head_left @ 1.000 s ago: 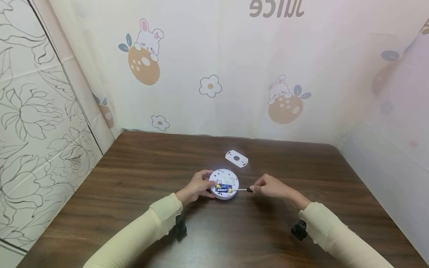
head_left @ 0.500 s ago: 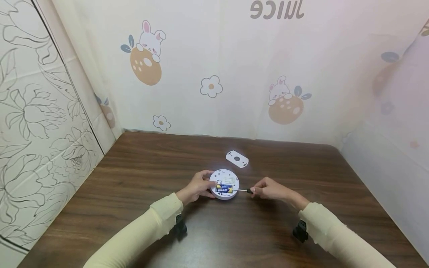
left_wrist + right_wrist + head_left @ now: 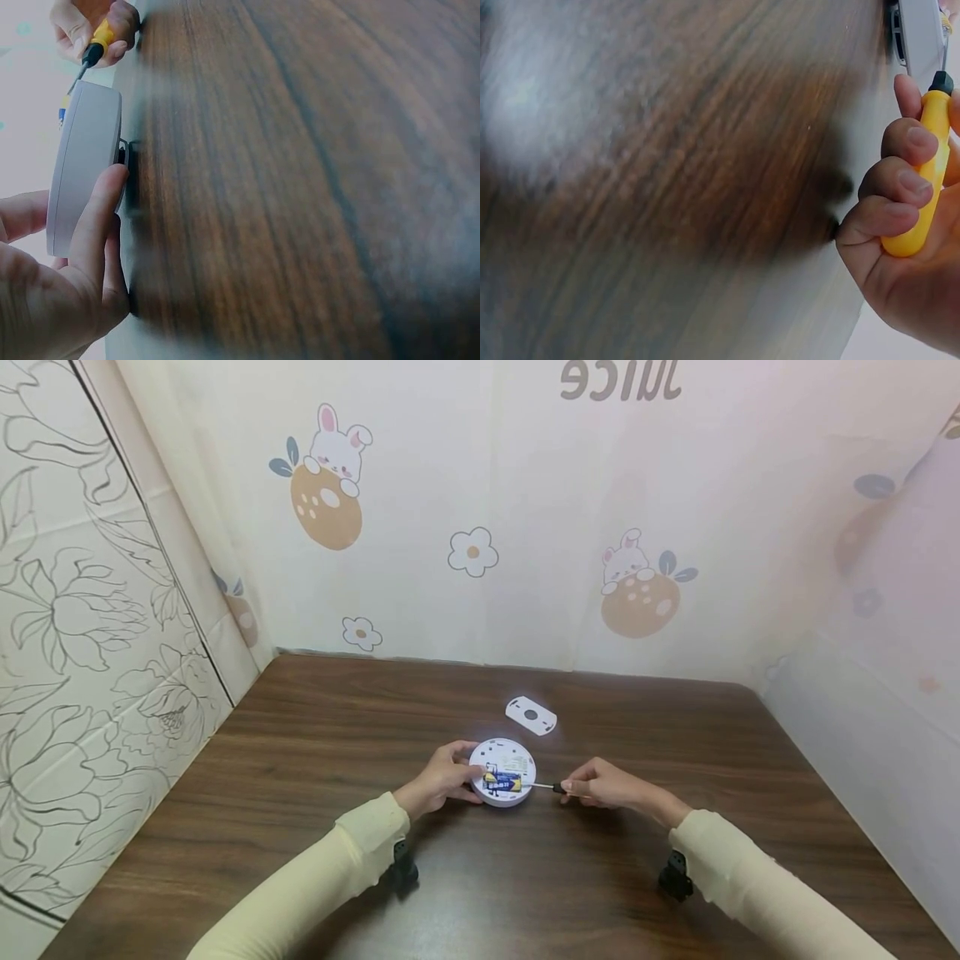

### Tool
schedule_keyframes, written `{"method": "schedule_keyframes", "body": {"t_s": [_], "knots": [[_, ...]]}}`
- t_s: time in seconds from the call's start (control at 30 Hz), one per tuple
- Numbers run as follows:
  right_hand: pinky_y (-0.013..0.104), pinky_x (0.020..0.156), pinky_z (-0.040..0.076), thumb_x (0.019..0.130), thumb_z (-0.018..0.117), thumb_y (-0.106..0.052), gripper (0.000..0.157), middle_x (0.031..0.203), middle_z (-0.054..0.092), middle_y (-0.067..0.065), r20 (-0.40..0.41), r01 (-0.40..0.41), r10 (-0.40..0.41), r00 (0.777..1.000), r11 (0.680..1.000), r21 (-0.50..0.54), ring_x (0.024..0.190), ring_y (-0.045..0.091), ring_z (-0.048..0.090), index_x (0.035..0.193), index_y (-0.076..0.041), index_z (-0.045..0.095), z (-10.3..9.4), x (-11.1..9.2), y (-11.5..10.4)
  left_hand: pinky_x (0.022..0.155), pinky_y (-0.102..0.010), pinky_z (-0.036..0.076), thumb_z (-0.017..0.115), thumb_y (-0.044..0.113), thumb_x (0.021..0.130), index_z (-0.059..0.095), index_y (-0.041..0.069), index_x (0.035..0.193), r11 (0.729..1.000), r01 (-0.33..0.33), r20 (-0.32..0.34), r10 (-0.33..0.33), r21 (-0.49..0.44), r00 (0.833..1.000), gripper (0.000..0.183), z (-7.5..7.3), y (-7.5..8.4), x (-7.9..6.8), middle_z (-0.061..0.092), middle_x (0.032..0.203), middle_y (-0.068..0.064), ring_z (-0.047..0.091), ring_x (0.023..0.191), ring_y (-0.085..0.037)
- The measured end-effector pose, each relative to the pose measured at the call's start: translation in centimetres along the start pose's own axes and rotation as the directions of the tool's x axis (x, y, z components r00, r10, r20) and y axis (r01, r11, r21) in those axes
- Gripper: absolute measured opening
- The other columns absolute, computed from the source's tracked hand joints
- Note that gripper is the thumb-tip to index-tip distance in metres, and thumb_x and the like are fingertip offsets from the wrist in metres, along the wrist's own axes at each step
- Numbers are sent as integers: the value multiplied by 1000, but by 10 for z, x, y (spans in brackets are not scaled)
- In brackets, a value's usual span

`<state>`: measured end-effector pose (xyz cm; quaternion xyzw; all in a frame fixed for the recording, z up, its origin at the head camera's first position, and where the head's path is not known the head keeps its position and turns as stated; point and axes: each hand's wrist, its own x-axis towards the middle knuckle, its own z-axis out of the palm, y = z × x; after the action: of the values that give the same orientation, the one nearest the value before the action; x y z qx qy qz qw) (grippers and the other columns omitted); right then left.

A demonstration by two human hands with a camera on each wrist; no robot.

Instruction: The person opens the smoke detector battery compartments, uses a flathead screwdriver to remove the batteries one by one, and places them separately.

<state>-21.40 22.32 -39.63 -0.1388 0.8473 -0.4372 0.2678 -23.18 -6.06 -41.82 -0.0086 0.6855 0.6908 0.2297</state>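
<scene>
A round white battery-powered device [image 3: 504, 750] lies low over the table, its back face up, with blue-and-yellow batteries [image 3: 501, 782] in it. My left hand [image 3: 442, 777] grips its left side, thumb on top near the battery ends and fingers around the edge. In the left wrist view the device's thick white side wall [image 3: 86, 165] shows between thumb and fingers. My right hand [image 3: 606, 785] holds a screwdriver [image 3: 930, 169] with a yellow handle and black collar. Its thin metal shaft points left, the tip right at the near battery's right end.
A white plate [image 3: 531, 716] with a dark round centre and slots lies flat just behind the device. The brown wooden table [image 3: 360, 718] meets a patterned curtain [image 3: 420, 610] at its back edge. Small black wrist cameras [image 3: 677, 877] hang under both sleeves.
The near battery looks slightly raised at the screwdriver tip and covers more of the battery behind it. Both hands keep their grips and have barely moved.
</scene>
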Motion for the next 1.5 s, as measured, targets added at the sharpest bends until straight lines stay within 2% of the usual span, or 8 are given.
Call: {"method": "schedule_keyframes", "body": {"t_s": [1.5], "knots": [[19,38,27,99,53,-23,31,58,45,3,85,39,-39,996,999,-8,46,11,36,95,2,71,-7,5,3,64,-43,60,59,-7,89,45,-1,136,1000,-12,3,12,-9,1000,49,-2,-1,-1,50,108,-23,62,84,-29]]}}
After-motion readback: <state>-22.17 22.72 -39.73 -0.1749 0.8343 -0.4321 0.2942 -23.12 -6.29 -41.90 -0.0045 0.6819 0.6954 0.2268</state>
